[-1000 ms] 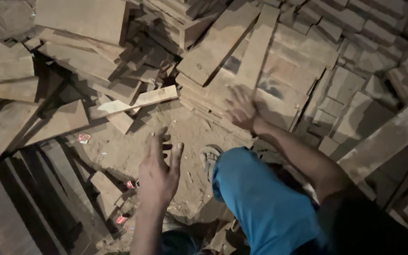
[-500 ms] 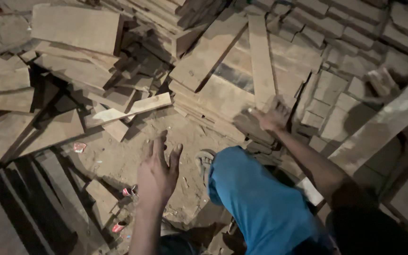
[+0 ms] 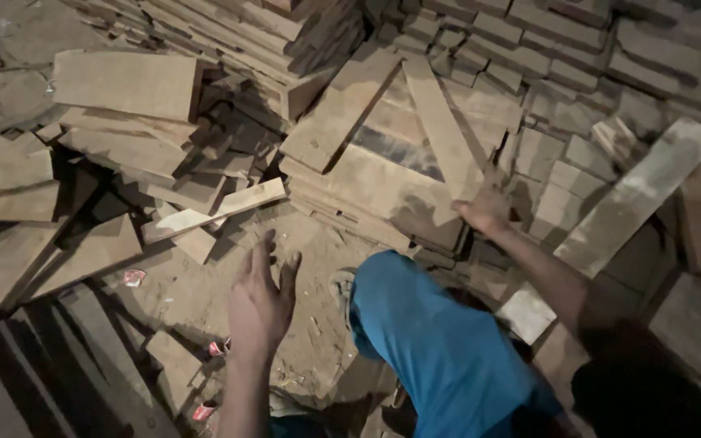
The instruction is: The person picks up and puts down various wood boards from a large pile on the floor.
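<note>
- the right hand [image 3: 484,212] rests on the near end of a flat board [image 3: 383,191] that tops a low stack of boards; this board serves as the landmark for the rest.
- its fingers look curled down over the board's near edge, close together, as if to get a purchase on the end grain; whether they truly clamp the wood or only press on it, i cannot tell, since the knuckles hide the tips.
- the left hand [image 3: 261,304] hangs in the air on the near-left side of the flat board, over the sandy floor [image 3: 204,292]; it holds nothing, fingers spread apart and pointing away, which reads as a balancing pose while the other arm reaches.
- a knee in blue trousers [image 3: 440,341] sits just nearer than the flat board, bent up between the two arms; the crouch brings the body close enough for the reach.
- a narrow plank [image 3: 444,130] lies slanted across the far part of the flat board, and a wider plank [image 3: 338,109] leans beside it to the left; both bear on the stack.
- to the left of the flat board a pale strip of wood [image 3: 217,211] lies loose at the foot of a jumbled heap of offcuts [image 3: 123,122].
- to the right of the flat board a long pale plank [image 3: 638,195] leans across rows of short blocks [image 3: 578,57].
- small red scraps [image 3: 134,276] lie on the floor well left of and nearer than the flat board.
</note>
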